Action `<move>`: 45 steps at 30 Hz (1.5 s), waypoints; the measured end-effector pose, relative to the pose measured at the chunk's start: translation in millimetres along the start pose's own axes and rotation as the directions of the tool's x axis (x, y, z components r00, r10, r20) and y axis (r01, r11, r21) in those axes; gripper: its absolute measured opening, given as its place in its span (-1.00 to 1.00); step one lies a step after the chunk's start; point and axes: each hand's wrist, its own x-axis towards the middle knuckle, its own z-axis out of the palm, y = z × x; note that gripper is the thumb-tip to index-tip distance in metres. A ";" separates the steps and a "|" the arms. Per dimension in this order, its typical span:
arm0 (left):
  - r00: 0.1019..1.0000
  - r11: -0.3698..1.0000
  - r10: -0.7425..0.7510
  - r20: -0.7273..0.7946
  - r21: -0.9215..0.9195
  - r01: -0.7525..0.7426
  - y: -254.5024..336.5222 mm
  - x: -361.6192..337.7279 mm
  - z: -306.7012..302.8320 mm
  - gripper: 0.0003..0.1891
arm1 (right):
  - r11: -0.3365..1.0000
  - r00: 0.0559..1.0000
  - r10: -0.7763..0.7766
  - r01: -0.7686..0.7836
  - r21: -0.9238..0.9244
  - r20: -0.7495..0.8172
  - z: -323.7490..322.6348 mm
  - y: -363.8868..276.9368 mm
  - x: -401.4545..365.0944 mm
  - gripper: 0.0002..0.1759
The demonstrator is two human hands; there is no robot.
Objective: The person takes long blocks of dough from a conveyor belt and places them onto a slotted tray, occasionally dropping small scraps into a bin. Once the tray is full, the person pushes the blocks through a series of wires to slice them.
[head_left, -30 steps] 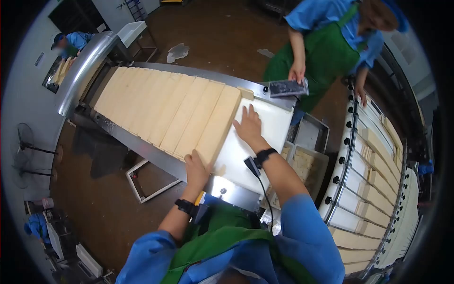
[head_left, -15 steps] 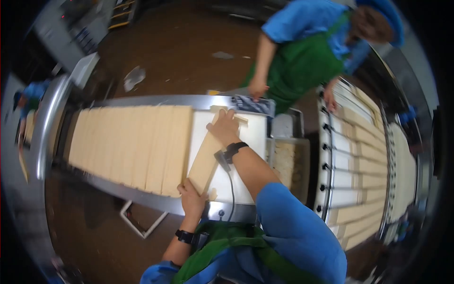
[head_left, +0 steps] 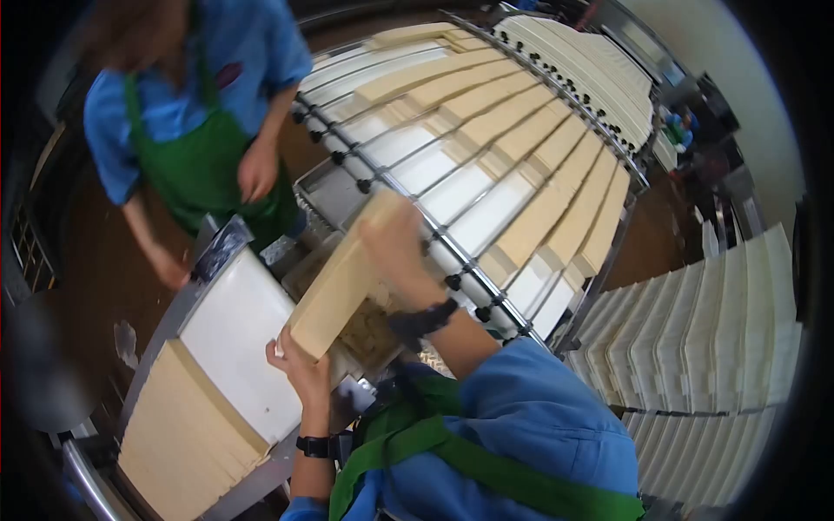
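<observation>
A long pale yellow slab (head_left: pixel 332 295), dough-like with straight edges, is held between my two hands above a tray of scraps. My left hand (head_left: pixel 304 369) grips its near end, fingers wrapped at the lower corner. My right hand (head_left: pixel 400 247) is closed round its far end and blurred by motion. To the left lies the white conveyor surface (head_left: pixel 239 317), with joined slabs (head_left: pixel 187 425) of the same kind on its near part. The tray (head_left: pixel 373 334) beneath the held slab is partly hidden by it.
A wide rack with metal rods (head_left: pixel 473 195) carries several similar slabs (head_left: pixel 512 122) at the upper right. Across the conveyor stands a co-worker (head_left: pixel 200 130) in a green apron, one hand by its end. Stacked white wavy sheets (head_left: pixel 695 339) stand at right.
The slab has been lifted off the white conveyor surface and carried rightward in both hands. My view has swung right toward the rack. The co-worker's hand has left the rack's edge.
</observation>
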 end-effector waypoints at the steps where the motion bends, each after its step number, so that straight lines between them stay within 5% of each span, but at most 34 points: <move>1: 0.994 0.994 0.110 0.005 0.006 -0.110 19.6 6.0 11.2 -0.23 | 1.000 0.993 0.011 -0.011 0.002 -0.117 -20.3 24.1 16.5 -0.12; 2: 0.976 0.976 0.216 0.007 0.009 -0.216 39.5 11.5 23.0 -0.23 | 1.000 0.973 0.020 -0.020 0.005 -0.231 -40.2 47.4 33.8 -0.14; 4: 0.950 0.950 0.307 0.062 -0.081 -0.302 76.8 18.6 46.3 -0.21 | 0.973 0.951 0.230 -0.233 0.011 -0.207 -106.0 57.9 54.0 -0.13; 6: 0.915 0.916 0.386 0.119 -0.172 -0.364 110.6 22.2 70.3 -0.28 | 0.889 0.917 0.355 -0.391 -0.239 -0.183 -148.2 85.9 81.7 -0.24; 8: 0.874 0.908 0.401 0.276 -0.246 -0.339 129.2 23.1 93.4 -0.34 | 0.731 0.914 0.403 -0.347 -0.588 -0.040 -177.5 132.0 119.1 -0.28; 13: 0.815 0.907 0.373 0.443 -0.361 -0.219 157.0 18.5 146.7 -0.42 | 0.702 0.941 0.338 -0.231 -0.674 0.030 -200.0 198.5 198.6 -0.33; 17: 0.867 0.944 0.327 0.377 -0.173 -0.281 177.5 12.5 168.4 -0.49 | 0.724 0.911 0.405 -0.270 -0.635 0.074 -207.5 206.7 217.2 -0.34; 20: 0.894 0.950 0.281 0.349 -0.232 -0.208 177.2 10.4 182.8 -0.51 | 0.743 0.895 0.422 -0.250 -0.620 0.144 -213.4 218.5 226.6 -0.33; 23: 0.856 0.927 0.363 0.368 -0.240 -0.289 177.8 22.4 204.5 -0.51 | 0.677 0.954 0.300 -0.220 -0.702 -0.009 -210.1 224.3 223.3 -0.34; 26: 0.827 0.876 0.327 0.457 -0.475 -0.084 176.0 45.9 235.5 -0.52 | 0.712 0.986 0.127 -0.167 -0.681 -0.110 -202.1 218.0 206.9 -0.28; 30: 0.807 0.760 0.138 0.574 -0.584 0.285 184.9 52.1 219.4 -0.54 | 0.762 0.981 0.194 -0.154 -0.628 -0.004 -193.8 231.4 199.8 -0.14; 33: 0.894 0.776 0.182 0.409 -0.618 0.124 152.2 46.3 188.9 -0.52 | 0.728 0.974 0.221 -0.137 -0.672 0.041 -196.5 237.1 207.2 -0.07; 34: 0.900 0.914 0.265 0.348 -0.387 -0.120 144.9 46.4 164.6 -0.52 | 0.710 0.973 0.230 -0.159 -0.685 0.013 -196.2 233.1 204.9 -0.10; 37: 0.930 0.930 0.362 0.066 -0.090 -0.356 120.8 30.7 113.6 -0.53 | 0.801 0.998 0.061 -0.032 -0.598 0.027 -184.7 197.8 176.3 -0.17; 40: 0.993 0.907 0.118 -0.025 -0.404 -0.118 66.2 8.8 73.2 -0.61 | 0.814 0.963 -0.187 0.263 -0.518 0.194 -158.8 149.7 137.4 -0.25; 42: 0.983 0.935 0.006 -0.181 -0.347 -0.069 34.5 -12.0 41.4 -0.70 | 0.749 0.873 -0.414 0.487 -0.449 0.257 -134.3 123.8 110.2 -0.33; 45: 0.879 0.959 -0.127 -0.459 -0.283 -0.010 -17.5 -44.1 -2.0 -0.76 | 0.767 0.664 -0.544 0.641 -0.016 0.513 -100.1 70.3 63.6 -0.52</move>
